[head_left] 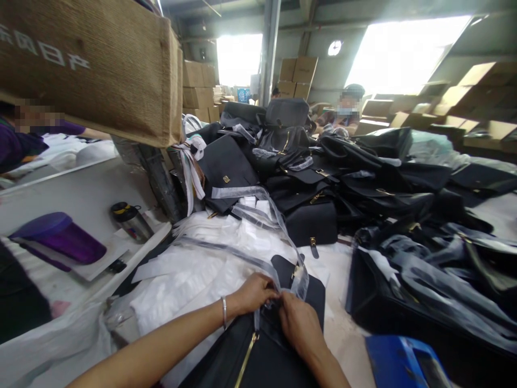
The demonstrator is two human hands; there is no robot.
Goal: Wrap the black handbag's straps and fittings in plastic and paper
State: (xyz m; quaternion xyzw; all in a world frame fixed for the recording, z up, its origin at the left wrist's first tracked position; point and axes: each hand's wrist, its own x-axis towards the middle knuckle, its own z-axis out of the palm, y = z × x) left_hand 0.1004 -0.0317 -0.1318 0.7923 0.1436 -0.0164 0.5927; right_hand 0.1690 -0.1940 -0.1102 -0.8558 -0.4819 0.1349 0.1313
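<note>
In front of me lies a black bag [274, 358] with a gold zipper [246, 358], its flap spread toward the far side. A long strap [278, 215] sheathed in clear plastic loops away from the bag over white wrapping material [194, 275]. My left hand [252, 293], a metal bangle on its wrist, is closed with fingertips pinching at the plastic-covered strap. Close against it, my right hand [297, 318] is also closed at the same spot above the zipper. The fingers partly hide what lies between them.
Black bags [307, 178] are heaped beyond my hands. An open black bag [388, 307] with plastic-wrapped straps stands right, behind a blue object [404, 361]. Left are a purple jug [68, 237] and a bottle [131, 221]; a brown bag [92, 70] hangs above. Two co-workers are nearby.
</note>
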